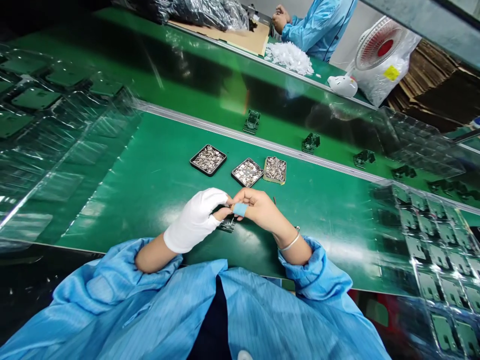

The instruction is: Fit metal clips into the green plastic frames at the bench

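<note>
My left hand (198, 217), in a white glove with bare fingertips, meets my right hand (257, 207) over the green bench. Both are closed, thumbs and fingers pinched together at one spot. What they pinch is too small and too covered to make out. Blue tape wraps my right thumb. Just under the fingertips a small dark circuit board (227, 224) shows in part; whether it is held or lies on the bench I cannot tell. Beyond my hands are three small trays of silvery metal parts: a left tray (208, 160), a middle tray (247, 172) and a right tray (275, 170).
Clear plastic trays (431, 240) with green boards stand at the right, and stacked plastic trays (48, 130) at the left. Behind a metal rail (225, 134), several boards (252, 122) sit in a row. Farther back are a co-worker's blue sleeve (315, 30), white pieces (288, 57) and a fan (380, 45).
</note>
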Demonstrator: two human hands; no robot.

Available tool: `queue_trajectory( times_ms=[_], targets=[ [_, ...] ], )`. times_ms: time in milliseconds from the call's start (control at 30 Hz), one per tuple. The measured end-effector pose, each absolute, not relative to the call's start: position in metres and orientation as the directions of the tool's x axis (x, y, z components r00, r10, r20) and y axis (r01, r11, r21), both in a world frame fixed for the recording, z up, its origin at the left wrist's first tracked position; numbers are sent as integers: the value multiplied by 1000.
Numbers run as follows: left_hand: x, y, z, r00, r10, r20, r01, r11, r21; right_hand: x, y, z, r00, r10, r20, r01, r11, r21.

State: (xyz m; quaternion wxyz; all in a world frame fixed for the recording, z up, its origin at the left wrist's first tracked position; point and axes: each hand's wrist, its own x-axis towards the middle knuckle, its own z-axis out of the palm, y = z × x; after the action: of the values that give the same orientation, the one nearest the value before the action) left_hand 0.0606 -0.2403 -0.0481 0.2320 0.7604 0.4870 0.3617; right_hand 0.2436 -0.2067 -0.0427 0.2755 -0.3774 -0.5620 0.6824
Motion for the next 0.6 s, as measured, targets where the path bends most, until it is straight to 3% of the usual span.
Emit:
queue_trajectory(
  times_ms=[167, 267, 333, 433, 500, 600],
  targets=[
    [60, -247, -46, 363, 892, 271, 548, -439, 712, 244, -219, -43, -675, 685, -275, -25, -394, -919],
    [51, -254, -52, 312, 905, 290, 551, -421, 721, 252, -222, -44, -716, 660, -228, -25, -351, -936],
    [44, -257, -61, 272, 919, 285, 562, -392, 729, 259, -223, -46, -653, 735, -182, 6, -235, -972],
    [41, -258, -76, 348, 927, 138, 577, -328, 748, 265, -222, -50, -524, 851, -39, 164, 56, -985],
    [43, -256, -81, 364, 930, 47, 602, -273, 751, 265, -222, -53, -511, 854, 95, 279, 270, -922],
    [50, -254, -79, 302, 951, 74, 635, -258, 728, 263, -224, -57, -547, 806, 226, 348, 465, -814]
  ],
)
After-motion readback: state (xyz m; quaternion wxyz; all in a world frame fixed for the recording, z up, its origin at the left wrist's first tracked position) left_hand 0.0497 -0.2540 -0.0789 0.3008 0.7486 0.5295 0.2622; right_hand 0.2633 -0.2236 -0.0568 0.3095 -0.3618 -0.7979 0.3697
